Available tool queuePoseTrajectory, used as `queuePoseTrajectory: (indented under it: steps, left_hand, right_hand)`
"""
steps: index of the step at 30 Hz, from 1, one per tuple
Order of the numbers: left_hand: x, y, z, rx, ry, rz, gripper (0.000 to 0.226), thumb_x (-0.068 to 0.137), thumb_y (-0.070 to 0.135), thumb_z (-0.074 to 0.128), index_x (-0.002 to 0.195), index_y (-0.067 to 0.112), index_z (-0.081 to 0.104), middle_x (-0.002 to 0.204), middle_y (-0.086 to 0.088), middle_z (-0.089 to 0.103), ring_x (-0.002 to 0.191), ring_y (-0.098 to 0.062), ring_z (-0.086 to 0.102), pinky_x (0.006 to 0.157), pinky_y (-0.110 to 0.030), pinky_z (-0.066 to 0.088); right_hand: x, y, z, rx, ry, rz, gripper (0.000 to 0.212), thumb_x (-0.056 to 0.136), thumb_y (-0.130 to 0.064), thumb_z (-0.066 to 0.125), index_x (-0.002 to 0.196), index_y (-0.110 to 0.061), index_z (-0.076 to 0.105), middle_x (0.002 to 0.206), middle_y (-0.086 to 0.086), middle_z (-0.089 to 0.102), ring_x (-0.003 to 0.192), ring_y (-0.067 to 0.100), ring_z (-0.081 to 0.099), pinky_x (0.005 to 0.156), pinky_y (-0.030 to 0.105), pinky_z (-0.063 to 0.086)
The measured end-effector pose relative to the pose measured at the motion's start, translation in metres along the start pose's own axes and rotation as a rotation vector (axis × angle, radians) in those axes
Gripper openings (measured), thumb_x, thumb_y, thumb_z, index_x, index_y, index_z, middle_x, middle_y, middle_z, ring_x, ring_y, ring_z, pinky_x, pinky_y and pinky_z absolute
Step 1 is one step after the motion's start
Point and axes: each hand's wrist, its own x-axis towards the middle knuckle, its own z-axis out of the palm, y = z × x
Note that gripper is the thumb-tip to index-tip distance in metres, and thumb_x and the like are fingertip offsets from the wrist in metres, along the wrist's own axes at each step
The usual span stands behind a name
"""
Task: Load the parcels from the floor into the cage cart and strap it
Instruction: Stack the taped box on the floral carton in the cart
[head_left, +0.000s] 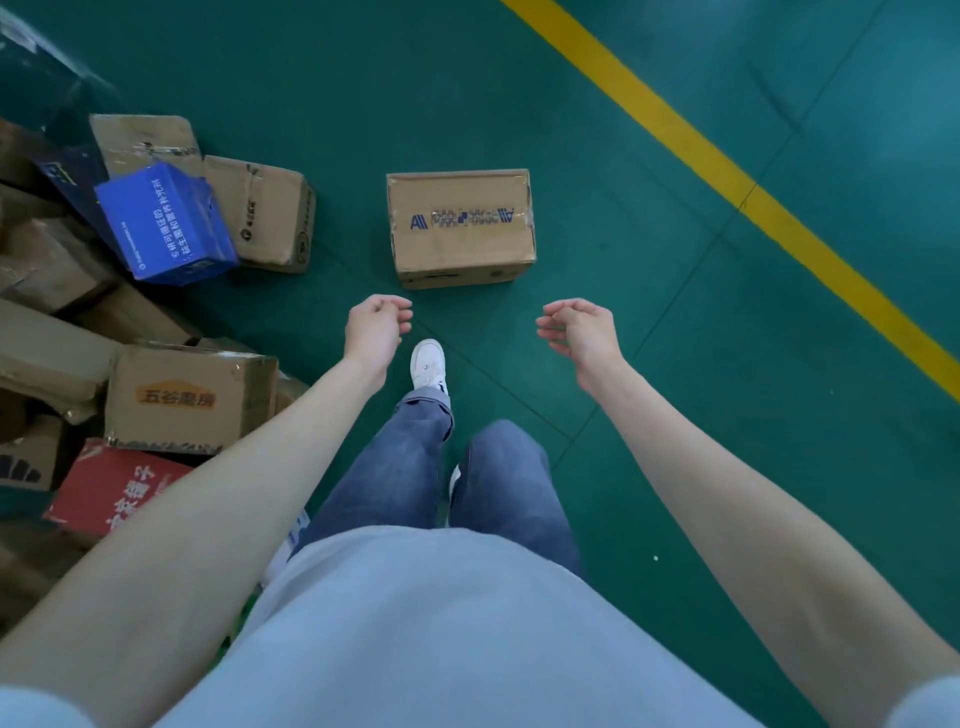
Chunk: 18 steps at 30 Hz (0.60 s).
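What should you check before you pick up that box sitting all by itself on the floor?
1. Both hands free: left hand and right hand hold nothing. Ok.
2. Lone brown box apart from the parcel pile. Ok.
3. Box taped shut on top. Ok.
4. Green floor around the box bare for stepping. Ok.
5. Box weight. Cannot tell.
6. Cage cart ready nearby: not in view. Cannot tell.

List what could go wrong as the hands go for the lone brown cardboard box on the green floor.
1. The tape-sealed brown cardboard box shows no handles, so it might slip.
2. The left hand and right hand are empty and not yet on it.
3. The tilted blue carton on the heap may slide.
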Motion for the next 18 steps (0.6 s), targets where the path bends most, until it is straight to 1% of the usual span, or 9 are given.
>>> queuePoseTrajectory:
  steps: [4, 6, 10, 12, 14, 16, 18]
  left_hand:
    - [0.043, 0.030, 0.009, 0.022, 0.026, -0.041, 0.027, 0.100, 0.010, 0.037, 0.095, 0.019, 0.062, 0.099, 0.003, 0.064, 0.084, -0.009, 0.058, 0.069, -0.018, 0.045]
    - [0.063, 0.039, 0.012, 0.034, 0.036, -0.050, 0.026, 0.100, 0.010, 0.037, 0.099, 0.018, 0.062, 0.102, 0.002, 0.064, 0.086, -0.010, 0.058, 0.072, -0.019, 0.046]
    - [0.120, 0.047, 0.020, 0.069, 0.066, -0.103, 0.024, 0.102, 0.016, 0.038, 0.108, 0.020, 0.061, 0.115, 0.001, 0.062, 0.098, -0.012, 0.059, 0.090, -0.027, 0.046]
    - [0.145, 0.044, 0.023, 0.088, 0.063, -0.119, 0.025, 0.102, 0.018, 0.040, 0.117, 0.020, 0.060, 0.121, 0.001, 0.060, 0.105, -0.013, 0.058, 0.096, -0.030, 0.046]
    - [0.180, 0.035, 0.033, 0.114, 0.060, -0.139, 0.031, 0.102, 0.020, 0.041, 0.127, 0.021, 0.057, 0.129, 0.001, 0.058, 0.115, -0.016, 0.055, 0.104, -0.034, 0.044]
    - [0.213, 0.023, 0.043, 0.135, 0.063, -0.169, 0.037, 0.101, 0.021, 0.042, 0.136, 0.022, 0.052, 0.136, 0.000, 0.054, 0.124, -0.018, 0.051, 0.110, -0.039, 0.040]
    - [0.233, 0.012, 0.051, 0.137, 0.046, -0.208, 0.044, 0.100, 0.023, 0.042, 0.143, 0.023, 0.046, 0.143, -0.002, 0.050, 0.130, -0.020, 0.047, 0.112, -0.041, 0.037]
  right_hand:
    - [0.046, -0.036, 0.014, -0.053, -0.018, 0.013, 0.026, 0.091, 0.000, 0.044, 0.079, -0.015, 0.061, 0.081, 0.004, 0.067, 0.071, 0.014, 0.062, 0.066, 0.023, 0.047]
    - [0.071, -0.049, 0.019, -0.093, -0.016, 0.008, 0.026, 0.092, 0.000, 0.045, 0.078, -0.016, 0.060, 0.082, 0.004, 0.067, 0.072, 0.015, 0.062, 0.066, 0.023, 0.046]
    - [0.137, -0.067, 0.035, -0.195, -0.037, 0.004, 0.025, 0.093, -0.004, 0.048, 0.076, -0.017, 0.060, 0.082, 0.001, 0.065, 0.073, 0.014, 0.060, 0.062, 0.020, 0.042]
    - [0.169, -0.067, 0.040, -0.241, -0.040, -0.008, 0.024, 0.094, -0.006, 0.050, 0.076, -0.018, 0.060, 0.083, 0.001, 0.064, 0.075, 0.014, 0.058, 0.065, 0.021, 0.043]
    - [0.212, -0.062, 0.048, -0.294, -0.033, -0.026, 0.022, 0.092, -0.008, 0.052, 0.076, -0.020, 0.061, 0.088, 0.001, 0.064, 0.081, 0.016, 0.057, 0.071, 0.025, 0.043]
    - [0.256, -0.050, 0.055, -0.338, -0.028, -0.021, 0.019, 0.091, -0.007, 0.050, 0.086, -0.019, 0.065, 0.098, 0.003, 0.065, 0.088, 0.018, 0.056, 0.072, 0.027, 0.042]
    - [0.284, -0.037, 0.057, -0.368, -0.028, -0.001, 0.023, 0.092, -0.008, 0.051, 0.107, -0.015, 0.067, 0.111, 0.005, 0.066, 0.094, 0.019, 0.056, 0.072, 0.025, 0.042]
